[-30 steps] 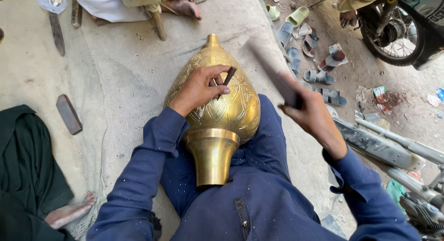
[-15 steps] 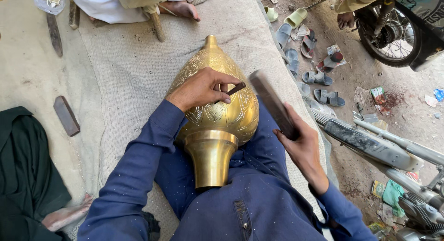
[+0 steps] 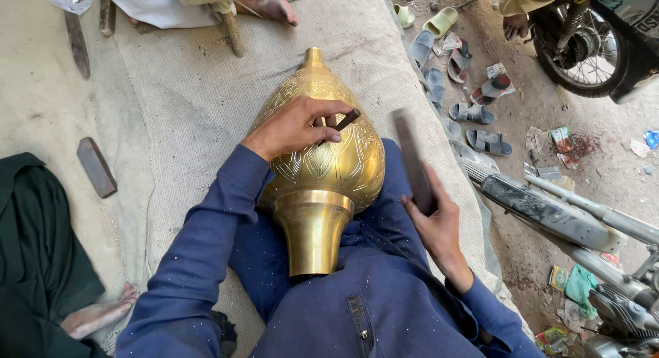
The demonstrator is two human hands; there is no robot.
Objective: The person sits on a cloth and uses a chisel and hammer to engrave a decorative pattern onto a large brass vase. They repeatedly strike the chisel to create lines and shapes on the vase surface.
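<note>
- Since half a second ago the right hand (image 3: 436, 217) has drawn back toward the body, and the flat dark striking bar (image 3: 412, 162) clamped in its fingers now stands nearly upright, just right of the left hand's grip.
- The left hand (image 3: 295, 128) is unchanged: fingers pinched together on a small dark chisel (image 3: 341, 122), its tip touching the brass finial (image 3: 319, 166) below the knuckles.
- The finial lies across the lap on blue cloth, flared neck toward the body, pointed tip away.
- To do this well, I judge the chisel should be kept steady and at one angle, and the blows light and square on its head, so the line neither skids nor dents.
- The brass is smooth, polished, onion-shaped, with fine engraved leaf bands.
- Beyond the grip lies coarse woven matting (image 3: 185, 90), pale and dusty; farther off, sandals (image 3: 473, 114) on bare dirt.
</note>
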